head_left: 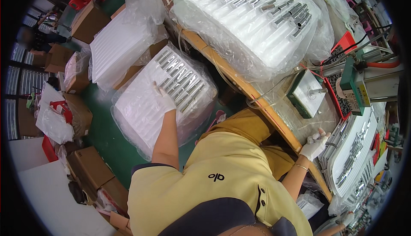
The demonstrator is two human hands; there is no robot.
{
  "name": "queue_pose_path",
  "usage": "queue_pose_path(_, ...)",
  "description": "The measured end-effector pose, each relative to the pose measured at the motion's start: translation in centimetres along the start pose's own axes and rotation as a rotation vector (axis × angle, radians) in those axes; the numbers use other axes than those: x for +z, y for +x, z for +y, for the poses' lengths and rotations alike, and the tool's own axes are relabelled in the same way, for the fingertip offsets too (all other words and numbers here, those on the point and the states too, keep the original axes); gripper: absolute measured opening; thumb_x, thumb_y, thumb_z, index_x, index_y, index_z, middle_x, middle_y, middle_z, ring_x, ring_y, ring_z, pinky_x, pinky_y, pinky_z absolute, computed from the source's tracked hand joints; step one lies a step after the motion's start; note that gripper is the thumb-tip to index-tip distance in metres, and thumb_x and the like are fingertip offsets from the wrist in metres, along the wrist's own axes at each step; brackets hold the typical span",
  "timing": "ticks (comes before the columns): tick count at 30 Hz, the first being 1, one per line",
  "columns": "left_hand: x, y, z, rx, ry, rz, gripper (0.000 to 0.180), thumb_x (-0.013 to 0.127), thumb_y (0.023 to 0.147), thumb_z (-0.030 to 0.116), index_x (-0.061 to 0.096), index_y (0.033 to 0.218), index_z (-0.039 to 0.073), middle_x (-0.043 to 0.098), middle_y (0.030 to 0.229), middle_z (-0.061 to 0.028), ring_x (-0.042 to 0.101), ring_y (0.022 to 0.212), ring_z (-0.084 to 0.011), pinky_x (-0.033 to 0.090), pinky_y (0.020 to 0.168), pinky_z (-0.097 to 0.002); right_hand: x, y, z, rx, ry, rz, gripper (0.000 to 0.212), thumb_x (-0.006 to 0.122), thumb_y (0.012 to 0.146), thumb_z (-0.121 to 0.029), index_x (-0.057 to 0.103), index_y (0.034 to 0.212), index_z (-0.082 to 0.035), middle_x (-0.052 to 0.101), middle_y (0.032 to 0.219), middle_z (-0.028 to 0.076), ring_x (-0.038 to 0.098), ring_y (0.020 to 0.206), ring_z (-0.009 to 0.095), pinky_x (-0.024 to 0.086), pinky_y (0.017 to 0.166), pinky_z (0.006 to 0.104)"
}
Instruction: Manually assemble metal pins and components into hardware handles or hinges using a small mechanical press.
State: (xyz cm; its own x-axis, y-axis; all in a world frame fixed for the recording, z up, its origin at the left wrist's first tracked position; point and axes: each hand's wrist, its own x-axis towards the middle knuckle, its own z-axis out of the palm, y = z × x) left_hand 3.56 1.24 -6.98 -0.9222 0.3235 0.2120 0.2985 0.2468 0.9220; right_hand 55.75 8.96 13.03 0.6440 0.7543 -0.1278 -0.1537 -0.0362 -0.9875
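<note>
My left hand [165, 101], in a white glove, lies over a white ridged tray [137, 101] wrapped in clear plastic. Its fingers are stretched out beside rows of chrome tubes [177, 79] and grip nothing I can see. My right hand [314, 145], gloved with bare fingertips, is at the wooden table edge, left of a stack of white trays [342, 161]. Its fingers are curled in; whatever they hold, if anything, is too small to make out. A small machine with a green-sided base and a metal plate [309, 91] stands beyond this hand.
On the table lies another plastic-wrapped white tray [239, 26] bearing chrome tubes. A red bin [338, 94] of small dark parts sits beside a green machine head [353, 86]. Cardboard boxes [92, 163] and a ridged white tray [122, 45] are at left. Another person's hand [347, 218] shows lower right.
</note>
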Motion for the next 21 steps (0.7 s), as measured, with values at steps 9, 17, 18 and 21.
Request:
queue_pose_path(9, -0.6, -0.4, 3.8, -0.126, -0.097, -0.096, 0.048, 0.041, 0.093, 0.008, 0.031, 0.138, -0.002, 0.041, 0.136, -0.0204, 0.042, 0.124, -0.0289, 0.030, 0.105, -0.0343, 0.0, 0.4, -0.1, 0.010, 0.040, -0.004, 0.048, 0.039, 0.097, -0.045, 0.059, 0.085, -0.003, 0.035, 0.056, -0.004, 0.025, 0.045, 0.005, 0.015, 0.042, 0.0220)
queue_pose_path(17, -1.2, 3.5, -0.7, -0.022, 0.151, -0.045, 0.038, 0.047, 0.090, 0.006, 0.046, 0.126, -0.003, 0.049, 0.128, -0.0197, 0.045, 0.120, -0.0307, 0.033, 0.102, -0.0365, -0.2, -0.2, 0.2, -0.136, -0.125, -0.023, 0.050, 0.037, 0.098, -0.044, 0.060, 0.084, -0.003, 0.043, 0.057, -0.002, 0.036, 0.050, 0.008, 0.026, 0.049, 0.0230)
queue_pose_path(18, -1.0, 4.0, 0.0, -0.054, 0.168, 0.053, 0.036, 0.049, 0.088, 0.005, 0.049, 0.124, -0.003, 0.052, 0.124, -0.0193, 0.048, 0.116, -0.0308, 0.035, 0.100, -0.0375, 0.5, -0.9, -0.6, -0.183, -0.265, -0.006, 0.051, 0.036, 0.098, -0.044, 0.060, 0.084, -0.001, 0.047, 0.058, 0.000, 0.043, 0.055, 0.010, 0.032, 0.055, 0.0237)
queue_pose_path(21, 2.1, 3.7, 15.2, 0.515, 0.097, 0.091, 0.032, 0.056, 0.084, 0.003, 0.055, 0.115, -0.002, 0.057, 0.115, -0.0172, 0.054, 0.107, -0.0313, 0.039, 0.095, -0.0380, 0.8, -1.3, -0.5, -0.226, -0.237, 0.026, 0.047, 0.038, 0.099, -0.040, 0.060, 0.086, 0.000, 0.049, 0.059, 0.000, 0.045, 0.054, 0.010, 0.034, 0.053, 0.0237)
